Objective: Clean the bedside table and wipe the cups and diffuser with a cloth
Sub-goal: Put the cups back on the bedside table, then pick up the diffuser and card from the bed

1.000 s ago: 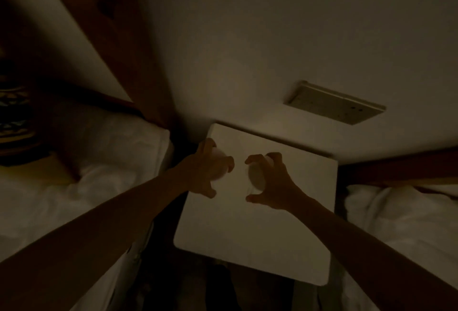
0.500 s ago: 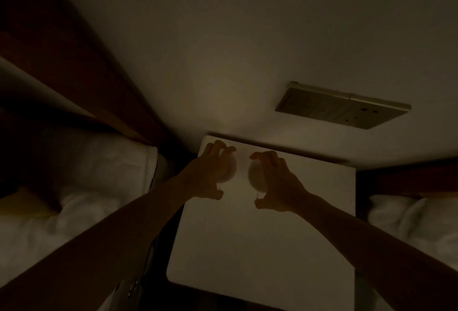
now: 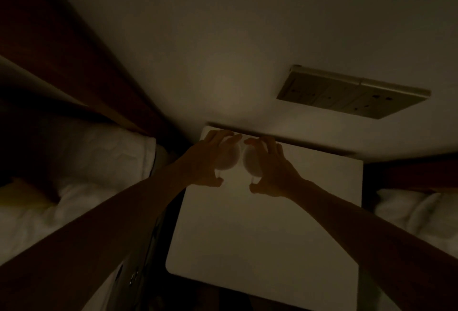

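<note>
two pale round cups sit side by side at the far edge of the table (image 3: 267,224), close to its far left corner and right up against the wall. the left cup (image 3: 229,159) and the right cup (image 3: 251,162) are just beside each other, almost touching, though the dim light blurs their rims. the left hand (image 3: 207,162) wraps the left cup from its left side, fingers curled over the far rim and thumb hooked round the near side. the right hand (image 3: 272,168) mirrors it on the right cup, fingers arched over the top and thumb tucked in at the near side. each of the hands has hold of its own cup. whether the cups rest on the table or hang just above it cannot be told in this gloom.

both bare forearms reach in from the near corners and meet over the white, square table top. a bed with white bedding (image 3: 94,162) lies to the left, with a dark wooden headboard (image 3: 74,63) rising behind it. more white bedding (image 3: 421,214) shows at the right edge. on the pale wall (image 3: 223,38) beyond the table, up to the right, is a long socket panel (image 3: 352,92).
</note>
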A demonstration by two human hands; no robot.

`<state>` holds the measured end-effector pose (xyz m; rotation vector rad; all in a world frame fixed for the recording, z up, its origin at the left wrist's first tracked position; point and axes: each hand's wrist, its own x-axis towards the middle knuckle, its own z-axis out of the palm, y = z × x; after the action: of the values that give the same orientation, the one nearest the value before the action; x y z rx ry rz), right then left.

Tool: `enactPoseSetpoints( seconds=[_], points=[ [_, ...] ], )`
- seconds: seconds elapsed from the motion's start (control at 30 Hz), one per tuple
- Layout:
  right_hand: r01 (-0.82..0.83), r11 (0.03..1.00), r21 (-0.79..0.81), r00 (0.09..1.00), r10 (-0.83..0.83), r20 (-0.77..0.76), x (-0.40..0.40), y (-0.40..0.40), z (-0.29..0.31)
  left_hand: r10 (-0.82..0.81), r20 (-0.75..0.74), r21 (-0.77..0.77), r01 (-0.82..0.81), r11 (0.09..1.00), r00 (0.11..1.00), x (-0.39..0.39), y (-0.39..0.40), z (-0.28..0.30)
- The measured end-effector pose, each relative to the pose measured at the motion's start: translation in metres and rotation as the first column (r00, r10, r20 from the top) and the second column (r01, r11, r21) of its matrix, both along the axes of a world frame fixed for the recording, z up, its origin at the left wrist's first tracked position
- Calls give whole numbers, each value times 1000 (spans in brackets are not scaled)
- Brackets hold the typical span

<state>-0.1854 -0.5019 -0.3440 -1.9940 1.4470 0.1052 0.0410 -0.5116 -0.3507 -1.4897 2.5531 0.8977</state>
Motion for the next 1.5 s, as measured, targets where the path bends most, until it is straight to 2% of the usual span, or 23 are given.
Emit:
enactPoseSetpoints(
  seconds=[0.3, 0.53, 0.77, 0.93, 1.03, 1.1, 1.2, 1.33, 1.5],
  points=[
    [-17, 997, 72, 997, 23, -80, -5, 2, 17, -74, 169, -46, 83, 995, 983, 1, 3, 7],
    [-150, 986, -73, 983, 141, -122, 2, -2, 69, 0, 119, -101, 12, 995, 993, 55, 32, 58],
    [-402, 909, -110, 914, 392, -104, 93, 17, 123, 222, 46, -107, -216, 971, 974, 163, 120, 114],
    [-571, 814, -108, 816, 578, 35, 204, 65, 146, 469, 170, -144, -449, 882, 867, 255, 206, 147],
    [-684, 719, -121, 719, 693, 56, 284, 101, 156, 613, 179, -165, -590, 790, 770, 315, 273, 168],
    [-716, 692, -93, 690, 722, 57, 316, 114, 159, 695, 164, -154, -678, 719, 700, 339, 301, 175],
    [-790, 603, -111, 599, 798, 66, 375, 153, 160, 852, 144, -119, -846, 520, 504, 385, 371, 187],
    [-875, 477, -87, 477, 879, 27, 440, 207, 157, 948, 151, -110, -948, 298, 281, 440, 461, 195],
    [-952, 301, 61, 303, 953, 14, 513, 274, 144, 986, 79, -132, -982, -133, -144, 478, 577, 171]
  ],
)
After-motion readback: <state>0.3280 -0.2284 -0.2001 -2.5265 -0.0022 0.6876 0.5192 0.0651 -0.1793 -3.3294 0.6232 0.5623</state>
